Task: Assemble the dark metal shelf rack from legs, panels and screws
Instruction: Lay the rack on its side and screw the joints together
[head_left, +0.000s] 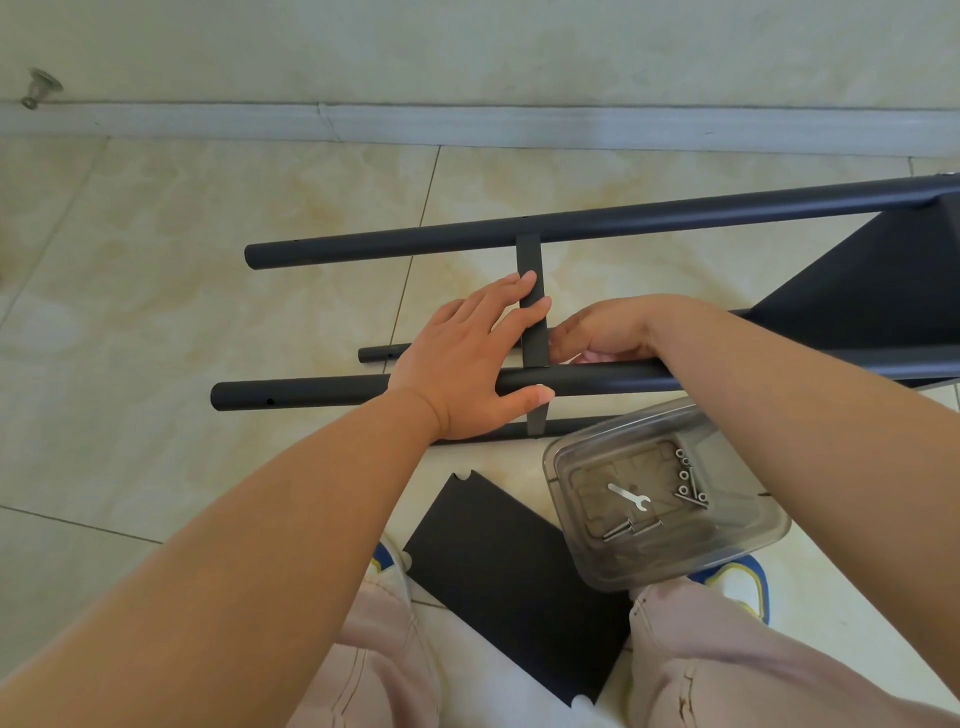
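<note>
Far left, a metal doorstop (41, 85) sits at the skirting board (467, 122), against a pale wall (467, 47). Floor (156, 234) is glossy cream tile w/ dark grout lines.

The rack (857, 291) lies on its side on the tile, long axis running left-right, free leg ends pointing left, fitted shelf panel at the right edge of view. Upper leg (415, 241) and near leg (301, 396) run roughly parallel; a third leg end (376, 354) shows between them, and a fourth runs low behind your wrist. A flat crossbar (531, 260) spans upper to near leg, approx. perpendicular.

Your left hand (467, 358) rests on the near leg, fingers straight and spread, fingertips touching the crossbar, thumb under the tube. Nothing gripped.

Your right hand (602, 332) is just right of the crossbar, fingers curled downward behind the near leg. Cannot tell whether it holds anything; the fingertips are hidden.

Below, a loose dark panel (498, 582) lies flat between your knees, notched corners visible. A clear plastic tub (665, 499) overlaps its right side and holds a small spanner (628, 496) plus screws (688, 478). Pink trousers and blue-yellow shoes along the bottom edge.
</note>
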